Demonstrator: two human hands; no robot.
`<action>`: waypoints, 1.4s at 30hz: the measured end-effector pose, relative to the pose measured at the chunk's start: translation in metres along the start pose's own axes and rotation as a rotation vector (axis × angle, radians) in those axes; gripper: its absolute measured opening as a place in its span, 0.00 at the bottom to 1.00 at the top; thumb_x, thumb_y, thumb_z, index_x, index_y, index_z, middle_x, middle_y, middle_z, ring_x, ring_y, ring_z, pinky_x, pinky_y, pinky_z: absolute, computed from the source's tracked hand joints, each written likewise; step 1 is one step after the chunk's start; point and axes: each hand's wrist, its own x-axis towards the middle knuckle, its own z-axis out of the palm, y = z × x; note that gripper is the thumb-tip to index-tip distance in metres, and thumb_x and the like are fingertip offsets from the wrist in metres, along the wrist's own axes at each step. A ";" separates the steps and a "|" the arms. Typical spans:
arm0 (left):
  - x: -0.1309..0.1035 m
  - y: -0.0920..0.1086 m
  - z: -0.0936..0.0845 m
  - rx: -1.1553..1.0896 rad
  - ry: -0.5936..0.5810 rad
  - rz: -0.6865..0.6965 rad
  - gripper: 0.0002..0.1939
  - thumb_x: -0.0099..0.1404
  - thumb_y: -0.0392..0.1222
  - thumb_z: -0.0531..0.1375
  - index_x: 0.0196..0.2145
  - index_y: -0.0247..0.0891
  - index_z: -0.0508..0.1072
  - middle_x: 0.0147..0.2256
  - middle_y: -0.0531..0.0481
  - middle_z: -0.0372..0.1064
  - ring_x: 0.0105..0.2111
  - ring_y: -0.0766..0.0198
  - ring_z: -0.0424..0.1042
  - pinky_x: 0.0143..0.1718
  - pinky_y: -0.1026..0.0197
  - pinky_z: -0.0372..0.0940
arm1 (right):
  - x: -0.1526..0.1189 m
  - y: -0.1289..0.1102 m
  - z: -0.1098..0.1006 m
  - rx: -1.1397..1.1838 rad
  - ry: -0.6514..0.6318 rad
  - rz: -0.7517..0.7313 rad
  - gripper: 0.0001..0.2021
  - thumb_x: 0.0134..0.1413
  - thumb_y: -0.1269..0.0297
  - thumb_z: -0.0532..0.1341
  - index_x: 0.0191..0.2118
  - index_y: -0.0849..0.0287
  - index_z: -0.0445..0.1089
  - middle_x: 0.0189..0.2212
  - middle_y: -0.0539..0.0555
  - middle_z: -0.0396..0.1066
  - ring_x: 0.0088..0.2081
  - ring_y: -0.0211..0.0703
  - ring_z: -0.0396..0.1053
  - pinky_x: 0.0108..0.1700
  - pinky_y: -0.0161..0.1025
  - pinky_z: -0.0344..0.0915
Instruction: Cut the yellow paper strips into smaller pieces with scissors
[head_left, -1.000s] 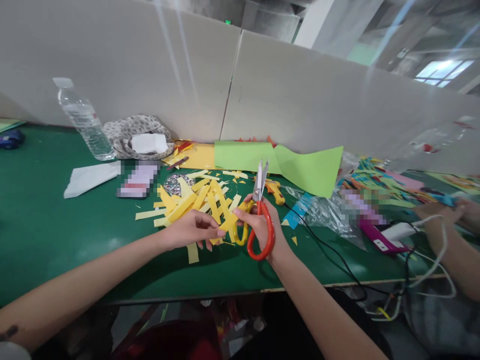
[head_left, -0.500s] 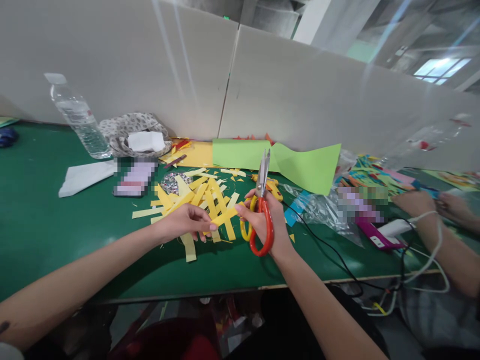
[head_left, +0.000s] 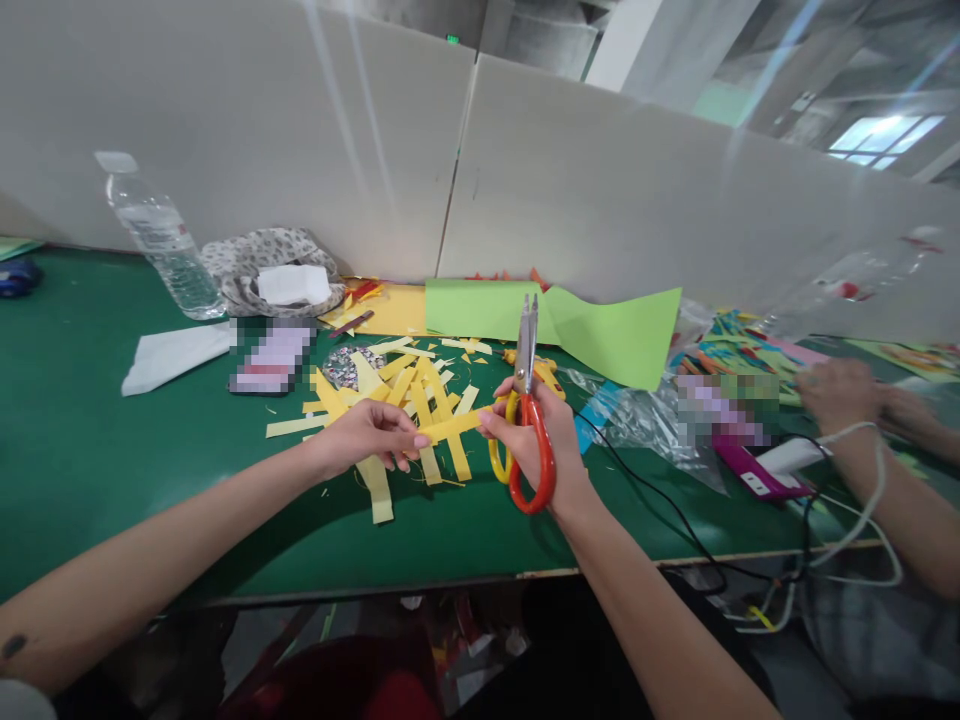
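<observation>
A yellow paper strip [head_left: 453, 426] is stretched between my two hands. My left hand [head_left: 379, 433] pinches its left end between thumb and finger. With thumb and fingertip my right hand [head_left: 551, 440] grips the strip's other end. The same hand also holds scissors [head_left: 529, 395] with one red and one yellow handle loop, their blades pointing up and almost closed. Below and behind the strip lies a heap of cut yellow strips [head_left: 375, 375], some paler than others. A glue gun [head_left: 550, 376], yellow and partly hidden by my right hand, lies behind it.
Green paper [head_left: 615, 330] stands against the partition [head_left: 600, 180]. A phone [head_left: 274, 355], a cloth pouch [head_left: 262, 250] and a water bottle [head_left: 161, 235] are at left. On the right are clear plastic [head_left: 667, 425], cables, a magenta box [head_left: 754, 470] and another person's hands [head_left: 840, 395].
My right hand and the scissors have shifted slightly right, and the strip now lies more level. My left hand has risen a little. The other person's hands have moved slightly.
</observation>
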 end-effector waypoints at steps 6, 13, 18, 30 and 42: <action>0.000 -0.001 -0.002 -0.009 -0.017 -0.012 0.09 0.49 0.44 0.68 0.26 0.36 0.77 0.23 0.50 0.75 0.22 0.69 0.72 0.22 0.71 0.65 | -0.001 -0.005 -0.001 0.016 0.004 0.012 0.17 0.31 0.64 0.68 0.31 0.56 0.62 0.19 0.42 0.65 0.22 0.38 0.69 0.31 0.41 0.71; 0.005 -0.005 -0.008 -0.104 0.063 0.009 0.13 0.50 0.43 0.67 0.35 0.39 0.77 0.31 0.47 0.77 0.32 0.64 0.76 0.31 0.67 0.68 | 0.001 -0.006 -0.005 0.084 0.032 0.026 0.17 0.32 0.67 0.67 0.31 0.55 0.62 0.20 0.42 0.65 0.22 0.37 0.69 0.30 0.38 0.69; 0.008 -0.004 -0.011 -0.223 0.165 0.048 0.14 0.53 0.42 0.66 0.38 0.38 0.76 0.35 0.46 0.77 0.36 0.64 0.75 0.36 0.66 0.68 | 0.001 -0.005 -0.006 0.061 -0.091 0.054 0.17 0.30 0.69 0.67 0.31 0.56 0.61 0.18 0.42 0.65 0.20 0.36 0.67 0.28 0.36 0.66; 0.004 0.008 -0.012 -0.465 0.240 0.077 0.14 0.59 0.34 0.59 0.44 0.35 0.73 0.33 0.47 0.76 0.29 0.69 0.74 0.33 0.69 0.69 | -0.009 0.002 0.008 0.132 -0.245 0.101 0.16 0.33 0.64 0.67 0.31 0.56 0.61 0.19 0.42 0.64 0.20 0.34 0.65 0.27 0.37 0.66; -0.001 -0.003 0.013 -0.312 0.082 -0.006 0.12 0.53 0.46 0.66 0.29 0.32 0.77 0.30 0.44 0.77 0.31 0.66 0.75 0.35 0.67 0.68 | -0.017 0.011 0.031 0.150 -0.113 0.025 0.16 0.37 0.67 0.65 0.34 0.55 0.60 0.25 0.43 0.62 0.26 0.34 0.64 0.32 0.36 0.64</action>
